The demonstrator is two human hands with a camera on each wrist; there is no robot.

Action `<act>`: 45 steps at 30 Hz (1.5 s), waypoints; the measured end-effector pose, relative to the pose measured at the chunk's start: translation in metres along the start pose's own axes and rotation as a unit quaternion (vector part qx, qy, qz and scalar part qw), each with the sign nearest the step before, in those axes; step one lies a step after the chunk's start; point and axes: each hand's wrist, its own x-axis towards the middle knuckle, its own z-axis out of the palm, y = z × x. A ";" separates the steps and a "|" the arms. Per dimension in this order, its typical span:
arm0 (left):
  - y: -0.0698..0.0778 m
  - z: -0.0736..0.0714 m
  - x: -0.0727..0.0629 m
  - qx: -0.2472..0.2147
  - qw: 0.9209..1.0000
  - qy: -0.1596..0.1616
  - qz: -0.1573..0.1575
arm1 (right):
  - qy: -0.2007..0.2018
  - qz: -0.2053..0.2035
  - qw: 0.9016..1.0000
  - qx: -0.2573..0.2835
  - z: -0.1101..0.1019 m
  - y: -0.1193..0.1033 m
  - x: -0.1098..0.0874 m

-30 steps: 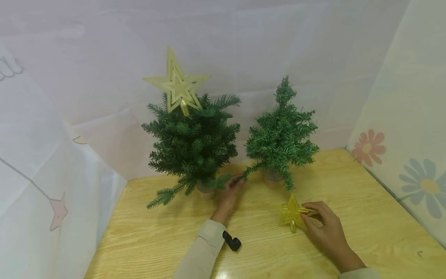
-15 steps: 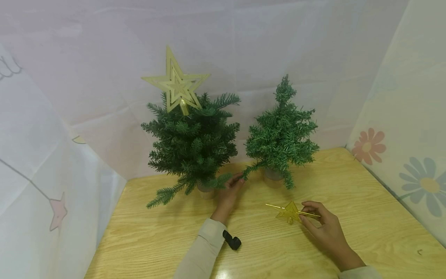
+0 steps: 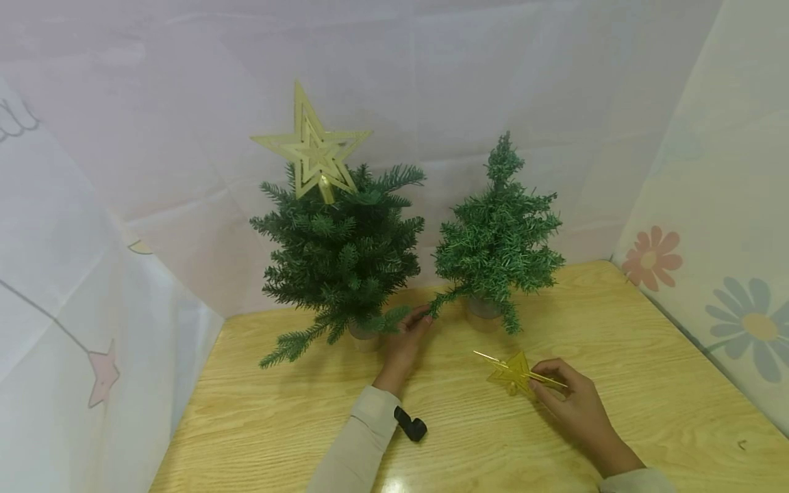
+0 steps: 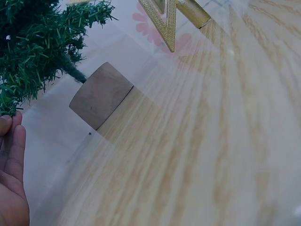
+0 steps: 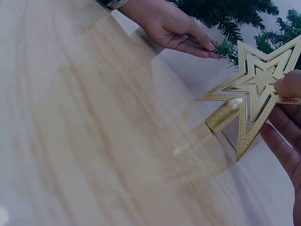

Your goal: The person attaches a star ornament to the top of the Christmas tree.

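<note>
My left hand (image 3: pixel 403 346) pinches the tip of a low branch (image 4: pixel 10 106) of the smaller artificial Christmas tree (image 3: pixel 498 233). The right wrist view shows that pinch between thumb and fingers too. My right hand (image 3: pixel 570 404) holds a gold star tree topper (image 5: pixel 263 77) by one point, thumb on its face. Seen from the head view, this star is tilted, its socket toward the table, in front of the smaller tree. A bigger, darker Christmas tree (image 3: pixel 345 253) stands to the left, with a larger gold star topper (image 3: pixel 316 152) leaning at its top.
Both trees stand on the wooden table (image 3: pixel 277 424) near the back cloth (image 3: pixel 468 82). The smaller tree has a round wooden base (image 4: pixel 102 94). A black device (image 3: pixel 410 426) sits at the left sleeve's cuff. A flower-printed cloth (image 3: pixel 727 205) hangs on the right.
The star in my right hand has turned from facing the head camera to a flatter, more edge-on tilt, then rocked back slightly. My left hand and both trees keep their places.
</note>
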 end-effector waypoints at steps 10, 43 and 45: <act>0.002 -0.001 -0.001 0.009 1.000 -0.009 -0.002 | -0.006 0.024 1.000 -0.009 0.002 0.002 0.001; 0.001 -0.001 -0.001 0.006 1.000 -0.001 0.008 | -0.039 0.051 0.998 0.023 0.005 0.005 0.000; 0.001 -0.001 -0.001 0.005 1.000 0.001 0.007 | -0.040 0.052 0.998 0.025 0.005 0.005 0.000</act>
